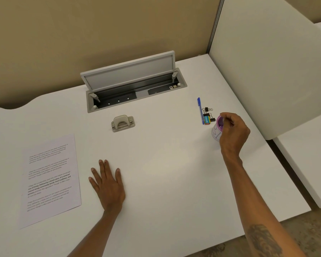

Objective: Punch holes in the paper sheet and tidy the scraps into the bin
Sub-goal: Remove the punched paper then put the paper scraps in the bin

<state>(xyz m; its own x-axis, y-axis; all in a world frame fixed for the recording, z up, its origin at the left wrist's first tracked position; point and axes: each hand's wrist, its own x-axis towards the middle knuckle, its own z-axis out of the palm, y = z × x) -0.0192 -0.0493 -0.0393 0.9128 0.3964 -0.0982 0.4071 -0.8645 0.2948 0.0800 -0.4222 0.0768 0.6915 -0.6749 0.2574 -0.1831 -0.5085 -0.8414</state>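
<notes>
A printed paper sheet [51, 179] lies flat at the left of the white desk [165, 164]. A beige hole punch [123, 123] stands alone toward the back, in front of the cable tray. A small white cup with a purple inside, the bin [217, 130], stands at the right. My right hand [233, 133] hovers over the cup's rim with fingertips pinched together; anything between them is too small to see. My left hand [107, 184] rests flat on the desk, fingers spread, to the right of the sheet.
An open grey cable tray [135, 89] with a raised lid is set into the desk's back. A blue pen [200, 110], black binder clips [208, 110] and a small colourful box [207, 120] lie just left of the cup. A white partition [267, 71] rises on the right.
</notes>
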